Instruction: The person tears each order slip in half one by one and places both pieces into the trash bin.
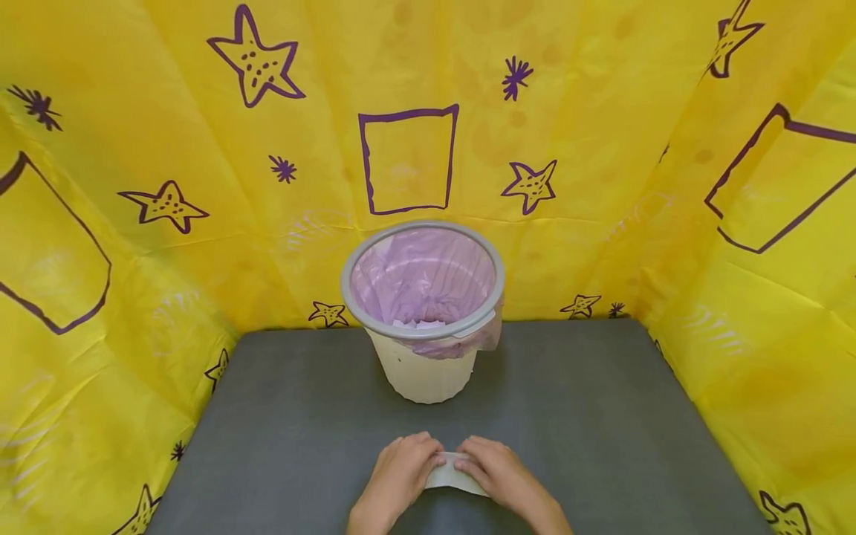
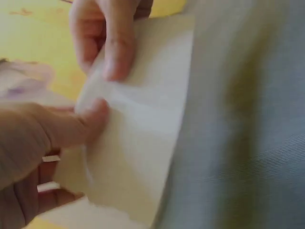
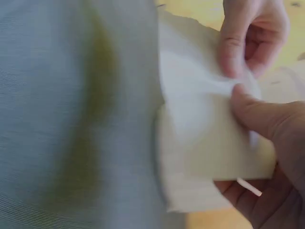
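A small piece of white paper [image 1: 455,475] is held between both hands, low over the front of the dark grey table. My left hand [image 1: 404,469] pinches its left part near the far edge, thumb on top and fingers beneath. On the other side my right hand [image 1: 500,472] pinches it the same way, the two thumbs close together. In the left wrist view the paper [image 2: 138,124] bends between the thumbs and has an uneven lower end. The right wrist view shows a second layer of paper [image 3: 190,195] below the upper one.
Beyond the hands stands a white bin [image 1: 428,371] with a grey rim and a pinkish-purple liner bag [image 1: 428,260]; white scraps [image 1: 421,324] lie inside. Yellow sheeting [image 1: 428,59] with purple drawings encloses the grey table [image 1: 294,438] at the back and both sides.
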A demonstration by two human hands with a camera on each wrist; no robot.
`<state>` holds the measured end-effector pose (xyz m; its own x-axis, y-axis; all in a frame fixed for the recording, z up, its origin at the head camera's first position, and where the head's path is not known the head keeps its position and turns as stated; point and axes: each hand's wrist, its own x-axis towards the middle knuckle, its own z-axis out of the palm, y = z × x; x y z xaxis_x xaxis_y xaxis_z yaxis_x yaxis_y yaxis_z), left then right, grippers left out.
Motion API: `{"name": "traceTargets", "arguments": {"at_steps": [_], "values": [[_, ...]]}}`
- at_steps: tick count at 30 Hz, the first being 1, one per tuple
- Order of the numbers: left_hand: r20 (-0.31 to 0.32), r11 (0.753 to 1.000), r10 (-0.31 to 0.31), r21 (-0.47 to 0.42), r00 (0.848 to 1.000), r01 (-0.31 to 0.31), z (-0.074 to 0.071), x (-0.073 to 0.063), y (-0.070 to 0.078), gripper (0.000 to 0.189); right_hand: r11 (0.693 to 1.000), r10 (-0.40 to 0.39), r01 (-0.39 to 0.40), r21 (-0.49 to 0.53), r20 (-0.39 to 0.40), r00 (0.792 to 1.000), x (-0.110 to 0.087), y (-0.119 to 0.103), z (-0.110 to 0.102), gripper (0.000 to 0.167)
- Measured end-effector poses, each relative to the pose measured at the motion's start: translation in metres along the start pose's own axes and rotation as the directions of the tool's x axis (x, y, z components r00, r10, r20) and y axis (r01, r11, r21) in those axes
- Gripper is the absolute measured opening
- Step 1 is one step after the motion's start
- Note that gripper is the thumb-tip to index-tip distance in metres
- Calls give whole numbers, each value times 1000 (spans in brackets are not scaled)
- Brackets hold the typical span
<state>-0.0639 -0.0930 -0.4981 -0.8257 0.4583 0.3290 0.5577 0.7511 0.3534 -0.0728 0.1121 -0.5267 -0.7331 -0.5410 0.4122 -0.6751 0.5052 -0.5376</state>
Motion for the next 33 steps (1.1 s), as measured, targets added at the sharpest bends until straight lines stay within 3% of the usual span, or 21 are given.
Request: {"name": "traceTargets", "arguments": {"at_steps": [2,5,8,11,13,17,27,30,33], "values": [[-95,998,53,24,994,-51,-12,9,1,6,999,-47,47,3,-68,997,11,-3,-13,7],[-222,992,119,63,968,-108,-26,21,2,6,997,-82,82,-9,-140,987,27,-10,-32,3],[-328,984,177,61,928,-166,-38,30,1,3,993,-117,117,-12,-193,974,41,-18,-48,5],[-395,975,214,36,893,-218,-49,39,3,4,989,-144,148,0,-230,962,53,-24,-61,5],[-420,969,235,32,877,-244,-55,44,5,5,985,-166,171,0,-252,954,59,-27,-68,4],[-439,963,255,38,861,-266,-65,52,9,5,983,-174,185,15,-270,947,66,-31,-75,6],[-463,956,280,58,841,-286,-74,56,16,4,971,-199,229,73,-287,937,71,-36,-77,7],[-483,950,300,74,823,-303,-73,57,19,5,969,-201,234,84,-287,936,72,-36,-78,11],[-516,942,325,99,793,-322,-72,59,20,5,969,-191,228,98,-290,938,73,-37,-81,13]]}}
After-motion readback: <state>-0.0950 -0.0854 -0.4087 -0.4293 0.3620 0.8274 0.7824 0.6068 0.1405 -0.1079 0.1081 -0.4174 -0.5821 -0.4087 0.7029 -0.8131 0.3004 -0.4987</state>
